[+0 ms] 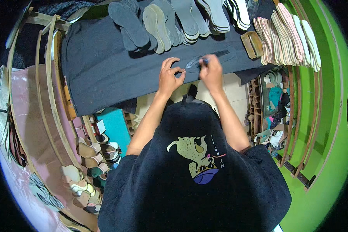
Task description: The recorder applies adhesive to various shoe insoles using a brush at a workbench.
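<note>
A dark sole-shaped piece (230, 56) lies flat on the black cloth, almost the same colour as it, with a wet-looking grey smear towards its left end. My left hand (169, 77) rests at that left end, thumb and forefinger pinched at the edge and the other fingers raised. Over the middle of the piece, my right hand (212, 73) is closed round a small dark tool (205, 61) with a bluish end. Most of the tool is hidden by my fingers, so its kind does not show.
Stacks of grey soles (154, 27) line the table's far side. At the right stand pale insoles (284, 36) beside a brown block-shaped container (253, 44). Wooden rails (50, 73) flank the table, and shoe lasts (89, 150) sit at lower left.
</note>
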`<state>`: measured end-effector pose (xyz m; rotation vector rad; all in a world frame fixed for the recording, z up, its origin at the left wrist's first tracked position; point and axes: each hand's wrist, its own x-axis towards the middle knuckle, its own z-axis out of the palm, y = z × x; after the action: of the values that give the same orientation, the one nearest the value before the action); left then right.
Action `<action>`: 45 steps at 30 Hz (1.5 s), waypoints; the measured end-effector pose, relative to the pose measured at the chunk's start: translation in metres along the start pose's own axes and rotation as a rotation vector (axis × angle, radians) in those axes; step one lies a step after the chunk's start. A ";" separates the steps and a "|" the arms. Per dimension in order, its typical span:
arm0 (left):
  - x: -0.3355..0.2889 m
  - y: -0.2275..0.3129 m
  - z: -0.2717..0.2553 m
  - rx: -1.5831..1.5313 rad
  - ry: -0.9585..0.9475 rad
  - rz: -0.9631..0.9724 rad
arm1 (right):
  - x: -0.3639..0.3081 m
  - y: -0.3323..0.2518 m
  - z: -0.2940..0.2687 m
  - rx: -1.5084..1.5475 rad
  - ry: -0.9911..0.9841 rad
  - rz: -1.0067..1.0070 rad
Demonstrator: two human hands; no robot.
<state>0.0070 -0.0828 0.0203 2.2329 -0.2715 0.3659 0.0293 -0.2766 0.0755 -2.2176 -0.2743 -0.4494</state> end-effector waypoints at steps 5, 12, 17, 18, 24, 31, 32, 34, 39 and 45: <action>0.001 0.000 0.000 0.004 -0.013 -0.023 | -0.030 -0.030 0.013 0.009 -0.191 -0.170; 0.001 0.004 0.002 -0.008 0.012 -0.038 | -0.006 0.001 -0.009 -0.011 0.026 0.076; 0.000 0.002 0.002 -0.006 0.007 -0.044 | -0.036 -0.031 0.009 -0.024 -0.202 -0.185; 0.000 0.002 0.002 -0.009 0.013 -0.045 | -0.033 -0.027 0.008 0.069 -0.165 -0.033; 0.001 0.004 0.002 -0.017 0.019 -0.044 | -0.012 -0.002 -0.013 0.145 0.043 0.258; 0.002 0.002 0.003 -0.003 0.008 -0.057 | -0.019 -0.015 0.013 0.155 -0.142 -0.053; 0.003 0.003 0.003 -0.012 -0.002 -0.079 | -0.013 -0.010 0.009 0.142 -0.150 -0.035; 0.003 0.003 0.002 -0.035 -0.012 -0.101 | -0.011 -0.010 0.009 0.125 -0.157 -0.090; 0.003 0.001 0.003 -0.037 -0.019 -0.093 | -0.004 -0.007 0.008 0.139 -0.298 -0.121; 0.004 0.004 0.004 -0.024 -0.020 -0.124 | 0.011 -0.011 0.006 0.146 -0.303 -0.134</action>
<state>0.0105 -0.0885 0.0222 2.2180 -0.1460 0.2724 0.0370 -0.2640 0.0841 -2.1267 -0.6006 -0.1563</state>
